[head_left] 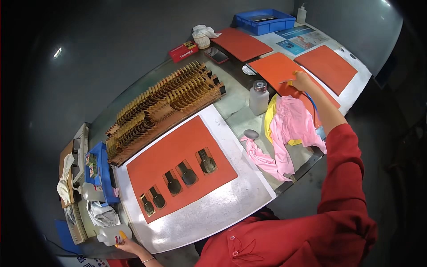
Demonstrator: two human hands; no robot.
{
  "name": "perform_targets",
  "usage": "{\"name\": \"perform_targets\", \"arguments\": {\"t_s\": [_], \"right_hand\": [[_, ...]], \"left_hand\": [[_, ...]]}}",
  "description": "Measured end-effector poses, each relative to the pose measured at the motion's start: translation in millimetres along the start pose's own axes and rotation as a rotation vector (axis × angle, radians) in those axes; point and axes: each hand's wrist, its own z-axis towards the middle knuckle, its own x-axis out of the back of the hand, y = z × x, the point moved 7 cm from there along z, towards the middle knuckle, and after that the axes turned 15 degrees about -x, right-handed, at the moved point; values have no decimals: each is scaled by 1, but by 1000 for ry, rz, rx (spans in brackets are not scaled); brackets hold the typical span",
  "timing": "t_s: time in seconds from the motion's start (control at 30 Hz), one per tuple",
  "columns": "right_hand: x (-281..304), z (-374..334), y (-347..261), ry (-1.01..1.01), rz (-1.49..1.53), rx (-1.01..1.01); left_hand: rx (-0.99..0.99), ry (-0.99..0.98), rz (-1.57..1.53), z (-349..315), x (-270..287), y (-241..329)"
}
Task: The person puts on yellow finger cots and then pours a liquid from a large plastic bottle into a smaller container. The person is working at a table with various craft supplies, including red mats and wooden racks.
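Observation:
My left hand point(128, 246), with yellow finger covers, is closed on a translucent white plastic bottle point(113, 235) lying tilted at the table's lower left edge. My right hand point(303, 82) reaches out over an orange mat point(276, 71) at the upper right. Its yellow-covered fingertips are pinched on a thin, pale, pointed thing point(284, 82) too small to name. Below that wrist lie a crumpled pink cloth point(291, 118) and a yellow cloth point(269, 116). On the nearer red-orange mat point(182, 147), several dark paddle-shaped pieces point(172, 182) lie in a slanting row, out of both hands' reach.
A long rack point(167, 107) of upright curved brown pieces stands behind the near mat. A pump bottle point(259, 98) and a grey oval point(251, 134) sit beside the cloths. Blue trays point(265, 26) stand at the far right and left. A phone point(216, 55) lies near a red box point(183, 51).

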Motion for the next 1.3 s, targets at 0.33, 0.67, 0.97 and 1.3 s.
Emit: {"name": "perform_targets", "arguments": {"t_s": [0.33, 0.67, 0.97, 1.3], "right_hand": [[1, -98, -80, -274, 728, 372], [-34, -103, -111, -509, 881, 419], [-35, -97, -110, -739, 1007, 348], [-45, -93, -96, -807, 1100, 279]], "left_hand": [[-8, -109, -17, 3, -20, -8], [-441, -338, -416, -34, -91, 256], [-619, -1185, -726, -206, -388, 448], [-427, -1337, -707, -264, -444, 473]]}}
